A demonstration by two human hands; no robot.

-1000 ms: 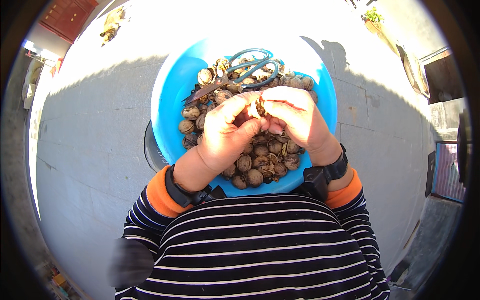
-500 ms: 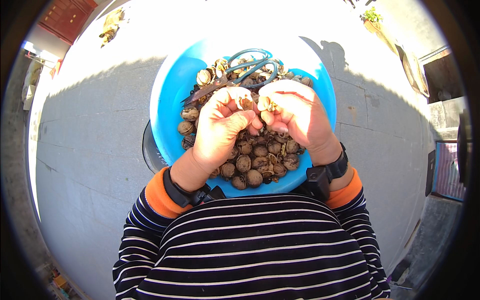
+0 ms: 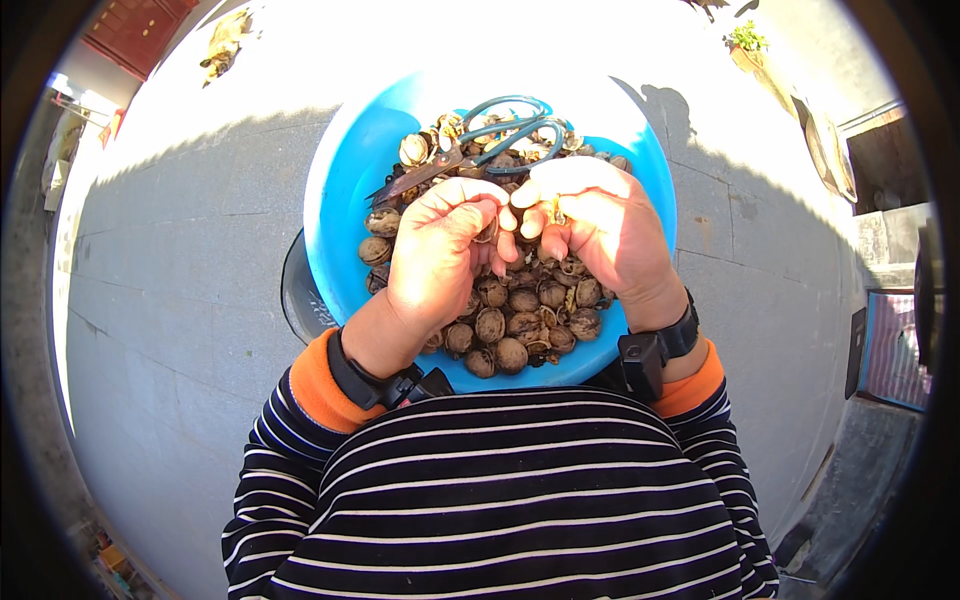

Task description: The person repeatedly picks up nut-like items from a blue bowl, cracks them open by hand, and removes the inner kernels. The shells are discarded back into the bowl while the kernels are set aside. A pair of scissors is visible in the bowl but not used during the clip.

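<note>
right over the blue basin [image 3: 350, 190] both hands are raised close together, fingertips almost meeting. the left hand [image 3: 440, 255] is curled shut around a walnut [image 3: 487, 232], of which only a sliver shows between thumb and fingers. the right hand [image 3: 600, 235] pinches a small pale piece of shell or kernel [image 3: 549, 210]; i cannot tell which. holding them above the basin looks sensible, since any crumbs would drop back in among the rest.

below the hands the basin holds a heap of brown walnuts [image 3: 510, 325] mixed with broken shell, gathered toward the near side. a pair of scissors with teal handles [image 3: 500, 135] lies on top of the heap at the far side, blades pointing left, close by but not touched by either hand.

the basin seems to rest on the person's lap, above a striped jumper with orange cuffs [image 3: 315, 385]. dark bands [image 3: 655, 350] wrap both wrists. grey paving [image 3: 170, 300] lies all around, half in shade.
</note>
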